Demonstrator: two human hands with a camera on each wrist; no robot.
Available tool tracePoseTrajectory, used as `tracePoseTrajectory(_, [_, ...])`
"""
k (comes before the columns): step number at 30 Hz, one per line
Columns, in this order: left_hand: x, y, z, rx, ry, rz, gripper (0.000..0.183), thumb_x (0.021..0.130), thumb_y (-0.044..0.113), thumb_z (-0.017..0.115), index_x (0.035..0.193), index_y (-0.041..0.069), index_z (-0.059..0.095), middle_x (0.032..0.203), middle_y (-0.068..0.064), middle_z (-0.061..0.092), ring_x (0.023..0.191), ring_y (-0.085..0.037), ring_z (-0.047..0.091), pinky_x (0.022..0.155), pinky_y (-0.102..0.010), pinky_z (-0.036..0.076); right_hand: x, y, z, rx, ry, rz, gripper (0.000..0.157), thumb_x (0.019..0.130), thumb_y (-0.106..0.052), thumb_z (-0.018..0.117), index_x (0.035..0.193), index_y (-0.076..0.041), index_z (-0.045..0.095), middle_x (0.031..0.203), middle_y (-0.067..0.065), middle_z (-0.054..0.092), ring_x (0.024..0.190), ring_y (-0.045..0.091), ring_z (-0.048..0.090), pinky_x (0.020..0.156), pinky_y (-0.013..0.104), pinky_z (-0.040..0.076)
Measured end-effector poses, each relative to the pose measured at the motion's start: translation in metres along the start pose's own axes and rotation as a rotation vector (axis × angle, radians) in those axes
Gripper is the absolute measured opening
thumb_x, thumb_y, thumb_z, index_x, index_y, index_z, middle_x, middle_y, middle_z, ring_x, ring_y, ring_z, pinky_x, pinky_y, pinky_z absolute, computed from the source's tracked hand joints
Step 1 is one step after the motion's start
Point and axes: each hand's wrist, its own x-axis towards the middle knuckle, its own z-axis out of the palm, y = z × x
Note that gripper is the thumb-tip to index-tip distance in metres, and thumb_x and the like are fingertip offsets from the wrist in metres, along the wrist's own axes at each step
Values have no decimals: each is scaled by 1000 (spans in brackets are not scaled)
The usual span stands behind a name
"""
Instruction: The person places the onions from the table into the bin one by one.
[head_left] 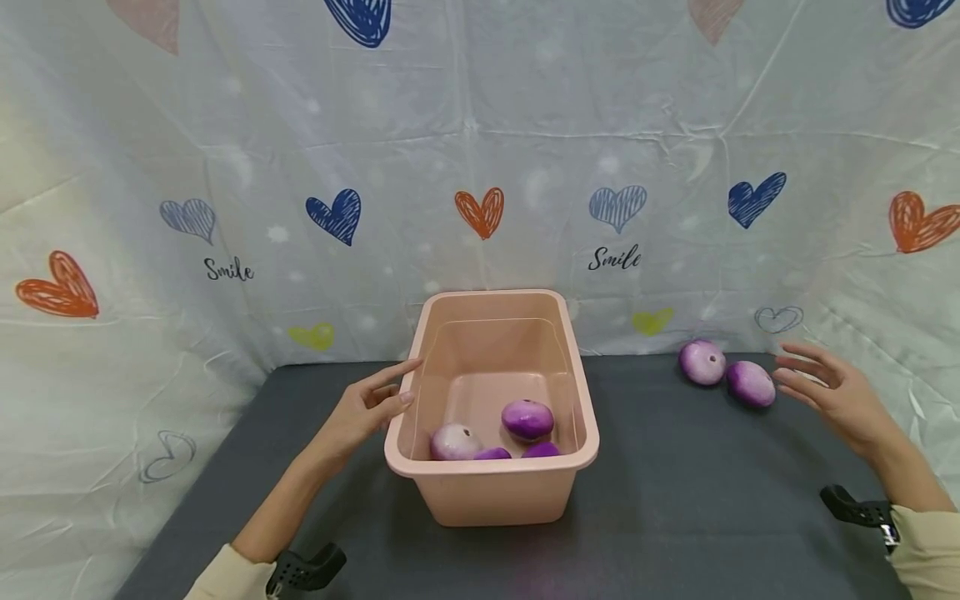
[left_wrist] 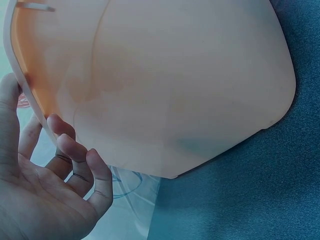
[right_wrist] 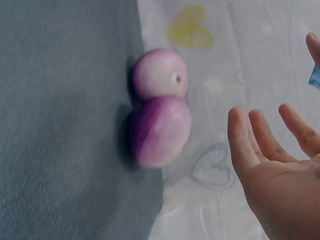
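My left hand (head_left: 372, 406) touches the left rim of a pink plastic bin (head_left: 495, 493), its index finger stretched along the rim and the thumb close by. In the left wrist view the other fingers (left_wrist: 102, 185) bend loosely beside the bin's outer wall. Far to the right, my right hand (head_left: 832, 396) holds nothing, its fingers spread just right of a purple-and-white onion (head_left: 751, 384). A second, paler onion (head_left: 702, 362) lies against it on the left, a small hole showing at one end. Inside the bin are several more onions (head_left: 528, 419), two partly hidden by the front wall.
A dark grey cloth (head_left: 675, 500) covers the table. Behind it hangs a white sheet (head_left: 540, 158) printed with hearts, close to the bin's back edge and the two loose onions. Black straps circle both wrists.
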Motion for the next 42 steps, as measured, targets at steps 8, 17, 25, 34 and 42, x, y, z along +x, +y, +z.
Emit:
tracePoseTrajectory(8, [-2, 0, -1, 3, 0, -3, 51, 103, 21, 62, 153, 21, 50, 106, -18, 69, 81, -21, 57, 67, -36, 49, -8, 9, -13, -97, 63, 50, 43, 102, 5, 56, 136, -21, 56, 122, -9, 62, 106, 0, 63, 83, 19, 51])
tracePoseTrajectory(17, [-1, 0, -1, -5, 3, -5, 51, 103, 21, 63, 153, 21, 51, 108, -18, 69, 88, -22, 60, 69, -36, 50, -11, 22, -18, -560, 148, 214, 53, 103, -24, 64, 151, -29, 42, 128, -14, 51, 124, 12, 53, 78, 12, 44])
tracePoseTrajectory(25, [0, -1, 0, -9, -1, 4, 51, 103, 20, 62, 153, 20, 50, 102, -18, 68, 82, -20, 57, 68, -35, 49, -5, 38, -18, -626, 123, 277, 78, 103, -30, 63, 161, -3, 20, 153, 40, 24, 135, 53, 37, 82, 18, 46])
tracePoseTrajectory(34, [1, 0, -2, -3, -4, 6, 51, 103, 20, 62, 153, 20, 50, 100, -18, 69, 80, -20, 57, 66, -34, 49, 12, 47, -13, -565, 90, 337, 94, 101, -34, 65, 160, 6, 3, 156, 43, 2, 136, 65, 19, 100, 74, 25])
tracePoseTrajectory(42, [0, -1, -2, -6, -15, 3, 51, 104, 19, 61, 154, 19, 49, 110, -18, 69, 86, -22, 61, 69, -36, 51, 26, 57, -12, -585, 101, 341, 96, 99, -35, 67, 158, 10, 6, 152, 48, 8, 136, 65, 21, 101, 72, 28])
